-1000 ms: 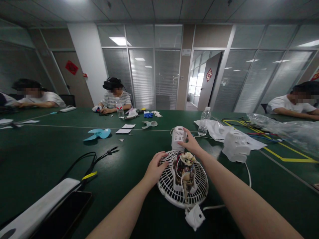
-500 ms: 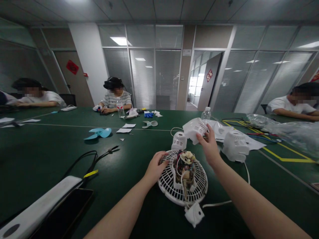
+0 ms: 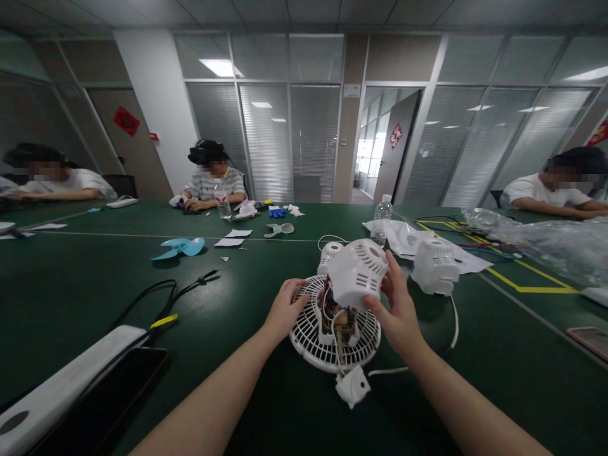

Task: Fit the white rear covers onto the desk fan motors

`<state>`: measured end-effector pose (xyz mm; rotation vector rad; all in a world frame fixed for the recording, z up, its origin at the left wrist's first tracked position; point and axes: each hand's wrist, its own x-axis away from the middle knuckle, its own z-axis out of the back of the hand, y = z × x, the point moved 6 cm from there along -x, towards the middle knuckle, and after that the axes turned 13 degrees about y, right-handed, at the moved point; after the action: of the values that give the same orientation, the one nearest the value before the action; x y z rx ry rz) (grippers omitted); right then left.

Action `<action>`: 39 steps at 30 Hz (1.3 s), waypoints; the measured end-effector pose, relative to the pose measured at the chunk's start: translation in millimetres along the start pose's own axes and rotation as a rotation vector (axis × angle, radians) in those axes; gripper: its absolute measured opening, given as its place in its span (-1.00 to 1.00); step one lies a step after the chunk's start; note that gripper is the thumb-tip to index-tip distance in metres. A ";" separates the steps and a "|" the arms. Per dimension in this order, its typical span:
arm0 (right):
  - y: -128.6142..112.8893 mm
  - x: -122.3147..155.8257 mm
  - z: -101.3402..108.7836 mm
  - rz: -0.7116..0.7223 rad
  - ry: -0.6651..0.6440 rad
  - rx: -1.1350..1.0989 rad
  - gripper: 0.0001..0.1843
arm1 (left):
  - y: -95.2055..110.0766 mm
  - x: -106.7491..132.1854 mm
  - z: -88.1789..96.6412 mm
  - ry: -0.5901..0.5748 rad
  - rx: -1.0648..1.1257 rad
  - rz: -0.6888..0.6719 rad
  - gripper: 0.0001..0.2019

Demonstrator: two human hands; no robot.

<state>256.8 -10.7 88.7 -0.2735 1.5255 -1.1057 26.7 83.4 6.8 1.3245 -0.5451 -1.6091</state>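
In my right hand [image 3: 398,313] is a white plastic fan motor cover [image 3: 355,273] with vent slots, thumb at its lower edge and fingers on its right side. It is tilted over the round white fan grille [image 3: 304,347], hiding part of the exposed motor and wiring [image 3: 339,318]. My left hand [image 3: 285,310] holds the grille's left rim, fingers curled over it. A small white box-shaped part [image 3: 352,386] with a cord lies at the grille's near edge. Another slotted white housing [image 3: 329,254] stands just behind the grille.
To the right stands a white slotted housing [image 3: 436,266] near a bottle [image 3: 381,218] and white sheeting [image 3: 408,237]. On the left lie blue fan blades [image 3: 179,247], black cables [image 3: 173,297], a white power strip [image 3: 71,380] and a phone [image 3: 104,399]. Other people sit across the table.
My right hand has brought the motor cover down and nearer, from behind the grille to over the motor. My left hand stays at the grille's rim. The camera view has shifted slightly.
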 end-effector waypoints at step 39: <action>-0.8 14.0 -16.5 0.113 -0.254 0.149 -0.11 | 54.4 28.4 -5.3 -0.311 0.029 -0.249 -0.06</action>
<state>237.9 -13.0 78.3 -0.2133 1.2133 -1.0465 53.4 35.4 34.8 1.2050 -0.6092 -2.0392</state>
